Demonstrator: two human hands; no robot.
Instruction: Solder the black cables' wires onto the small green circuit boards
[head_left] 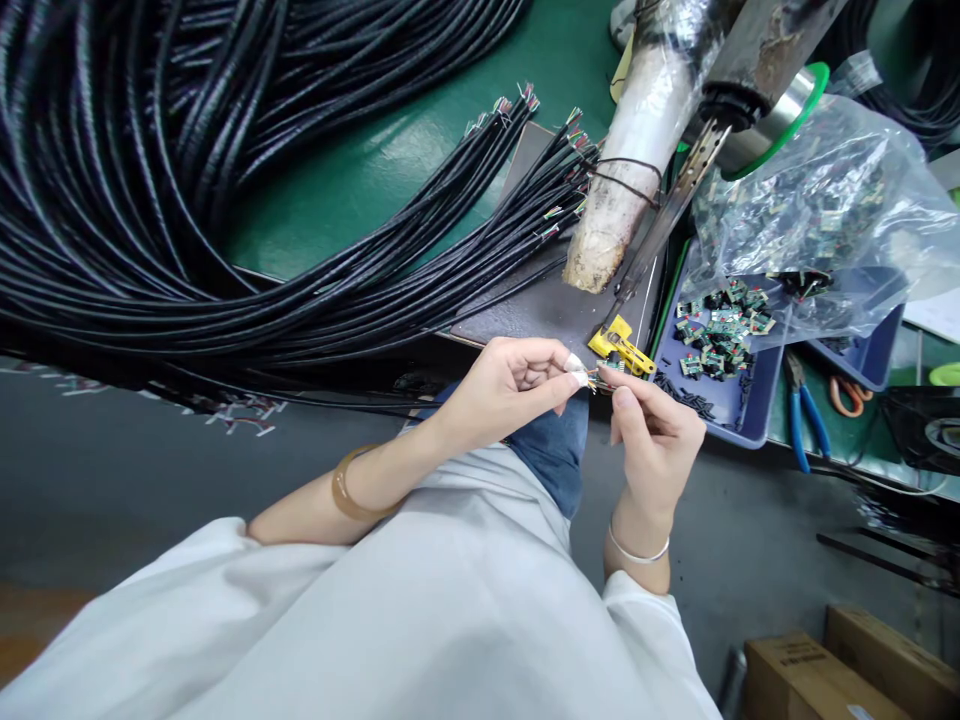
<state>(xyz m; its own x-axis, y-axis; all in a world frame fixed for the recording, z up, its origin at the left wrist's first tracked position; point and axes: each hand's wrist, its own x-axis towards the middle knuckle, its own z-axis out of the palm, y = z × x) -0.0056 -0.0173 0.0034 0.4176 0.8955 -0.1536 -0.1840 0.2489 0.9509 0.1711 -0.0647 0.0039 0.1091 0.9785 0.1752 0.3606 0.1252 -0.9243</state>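
While our left hand (517, 385) pinches the fine multicoloured wires (592, 383) between white-covered thumb and fingertip, our right hand (654, 430) meets it from the other side. Right thumb and forefinger are narrow, at the wire ends; we can't tell if anything is gripped between them. Wires are over our lap, at the bench edge, just beside the yellow slotted fixture (634, 358).

Above the fixture, we have the metal soldering iron (679, 190) angled down, tip end near the yellow part. Plastic-wrapped white tube (619, 185) hangs alongside; green-rimmed metal reel (772, 130) is behind the iron.

To our right: blue-purple plastic tray (739, 437) holding small green circuit boards (720, 330) and short black pieces (686, 396). Clear plastic bag (840, 200) with more boards overlaps it. Blue-handled pliers (806, 415) and orange-handled scissors (849, 395) lie just beyond.

To our left, thick bundles of black cables (300, 305) cross the green bench top (390, 165), many with stripped coloured ends.
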